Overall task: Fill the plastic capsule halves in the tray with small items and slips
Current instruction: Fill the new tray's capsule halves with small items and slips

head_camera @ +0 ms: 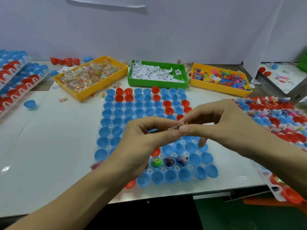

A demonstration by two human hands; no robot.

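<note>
Both hands, left hand (pixel 146 130) and right hand (pixel 216 123), pinch one small packet (pixel 178 127) between them; likely featherlight, crinkly, best held by its edges above the tray (pixel 108 147).

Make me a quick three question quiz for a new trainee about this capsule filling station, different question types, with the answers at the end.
1. True or false: the green bin holds white paper slips.
2. Multiple choice: the left hand and right hand are A) resting flat on the table, B) together pinching a small item above the capsule tray, C) reaching into a yellow bin.
3. Fill in: most capsule halves in the centre tray are ____ in colour.

Key: 1 true; 2 B; 3 blue.
</note>
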